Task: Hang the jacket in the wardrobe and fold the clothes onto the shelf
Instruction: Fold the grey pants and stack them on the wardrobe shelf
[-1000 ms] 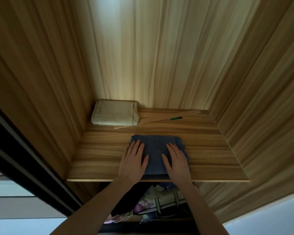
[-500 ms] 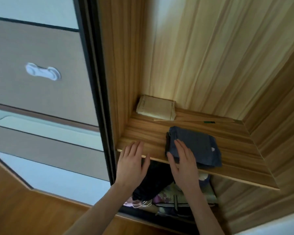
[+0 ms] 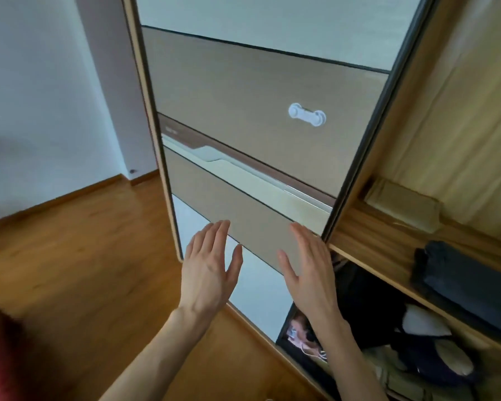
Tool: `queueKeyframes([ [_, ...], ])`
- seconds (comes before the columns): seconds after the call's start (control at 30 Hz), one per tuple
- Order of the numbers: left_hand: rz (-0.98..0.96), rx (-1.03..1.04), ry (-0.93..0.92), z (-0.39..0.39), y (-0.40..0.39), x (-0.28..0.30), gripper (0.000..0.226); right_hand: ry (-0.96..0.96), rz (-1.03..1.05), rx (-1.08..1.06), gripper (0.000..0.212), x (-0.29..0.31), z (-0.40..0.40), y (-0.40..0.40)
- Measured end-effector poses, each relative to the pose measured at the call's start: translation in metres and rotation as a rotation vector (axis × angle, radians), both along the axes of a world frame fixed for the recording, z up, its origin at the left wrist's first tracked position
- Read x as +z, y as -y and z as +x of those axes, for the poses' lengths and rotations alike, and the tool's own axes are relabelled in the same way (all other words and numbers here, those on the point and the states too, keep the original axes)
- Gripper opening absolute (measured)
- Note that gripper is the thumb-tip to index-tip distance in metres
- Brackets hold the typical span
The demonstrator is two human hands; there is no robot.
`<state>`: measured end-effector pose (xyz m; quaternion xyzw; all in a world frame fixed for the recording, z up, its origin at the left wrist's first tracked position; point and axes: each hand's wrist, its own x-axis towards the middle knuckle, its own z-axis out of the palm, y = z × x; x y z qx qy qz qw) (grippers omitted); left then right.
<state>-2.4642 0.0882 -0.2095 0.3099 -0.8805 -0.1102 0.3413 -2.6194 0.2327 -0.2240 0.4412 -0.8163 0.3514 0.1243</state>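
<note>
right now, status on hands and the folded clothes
Left hand and right hand open, holding nothing, in front of the sliding door. Dark blue folded garment flat on the shelf, beige folded one behind. Nothing blocking.

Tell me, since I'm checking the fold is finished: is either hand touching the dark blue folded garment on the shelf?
Apart. The head view shows the left hand and right hand open before the wardrobe door, clear of the dark blue garment.

At the right of the frame, a wooden wardrobe shelf (image 3: 368, 241) carries a folded dark blue garment (image 3: 463, 282) and, behind it, a folded beige cloth (image 3: 402, 205).
</note>
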Motion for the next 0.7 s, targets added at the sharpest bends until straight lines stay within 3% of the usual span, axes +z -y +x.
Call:
queueKeyframes([
  [0.33, -0.005, 0.426, -0.037, 0.165, 0.102, 0.021, 0.050, -0.107, 0.021, 0.379, 0.066, 0.024, 0.117, 0.184],
  [0.7, 0.046, 0.907, -0.020, 0.313, 0.198, -0.011, 0.050, -0.059, 0.004, 0.930, 0.063, 0.006, 0.260, 0.401],
])
